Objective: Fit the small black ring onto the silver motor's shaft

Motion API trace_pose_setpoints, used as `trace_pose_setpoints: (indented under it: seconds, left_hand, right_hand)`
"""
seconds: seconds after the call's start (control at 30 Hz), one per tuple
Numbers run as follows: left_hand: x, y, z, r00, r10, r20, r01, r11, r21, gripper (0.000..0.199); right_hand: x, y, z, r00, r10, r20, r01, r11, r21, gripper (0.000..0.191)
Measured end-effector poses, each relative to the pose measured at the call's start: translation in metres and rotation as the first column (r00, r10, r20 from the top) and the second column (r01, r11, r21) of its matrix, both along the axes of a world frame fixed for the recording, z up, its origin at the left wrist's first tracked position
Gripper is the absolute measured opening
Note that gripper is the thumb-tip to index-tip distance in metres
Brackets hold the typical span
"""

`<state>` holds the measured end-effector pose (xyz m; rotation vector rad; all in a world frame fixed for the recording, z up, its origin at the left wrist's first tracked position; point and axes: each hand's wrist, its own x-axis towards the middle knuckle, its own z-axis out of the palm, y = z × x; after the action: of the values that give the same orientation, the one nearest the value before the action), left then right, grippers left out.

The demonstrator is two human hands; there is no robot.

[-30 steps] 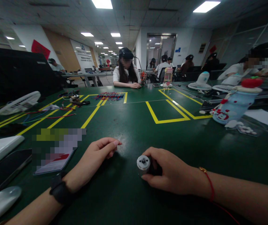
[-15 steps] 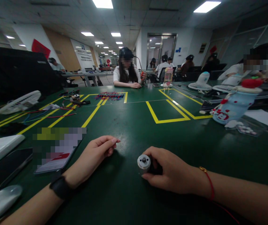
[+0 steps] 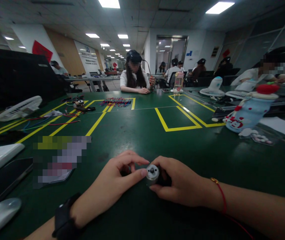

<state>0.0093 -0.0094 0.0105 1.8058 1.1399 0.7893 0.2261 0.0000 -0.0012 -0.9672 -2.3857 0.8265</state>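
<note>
A small silver cylindrical motor (image 3: 152, 174) stands upright on the green table (image 3: 132, 133), its shaft end facing up. Fingers and thumb of my right hand (image 3: 179, 181) are wrapped round its right side. From the left, my left hand (image 3: 117, 180) reaches to the motor, with thumb and index finger apart at its upper left edge. The thumb tip appears to touch the rim; whether the index fingertip touches is unclear. Nothing shows between the left fingers.
Left are a white mouse (image 3: 1, 216), a dark phone-like slab (image 3: 7, 176), a blurred packet (image 3: 62, 163) and a white fan (image 3: 19, 108). Wires (image 3: 117, 102) lie farther back. A blue bottle (image 3: 249, 111) stands right. Across the table sits a person (image 3: 135, 78).
My left hand has moved right to the motor, and its thumb and index finger have spread from a pinch. My right hand and the motor have hardly moved.
</note>
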Motion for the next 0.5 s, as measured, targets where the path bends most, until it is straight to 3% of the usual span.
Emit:
trace_pose_setpoints:
  seconds: [0.27,0.4,0.5]
  left_hand:
    - [0.012,-0.003,0.009,1.0,0.01,-0.02,-0.008,0.996,0.094,0.015]
    - [0.001,-0.001,0.009,0.997,0.069,0.038,-0.073,0.991,0.108,0.013]
    - [-0.011,0.004,0.005,0.999,0.04,-0.031,-0.037,0.995,0.093,0.012]
  right_hand:
    - [0.0,0.001,-0.001,1.0,0.022,0.009,-0.023,0.999,0.041,0.022]
    - [0.0,0.0,0.001,1.0,0.018,-0.011,-0.018,0.999,0.027,0.024]
    - [0.0,0.0,0.002,1.0,0.017,-0.021,-0.017,1.0,-0.001,0.028]
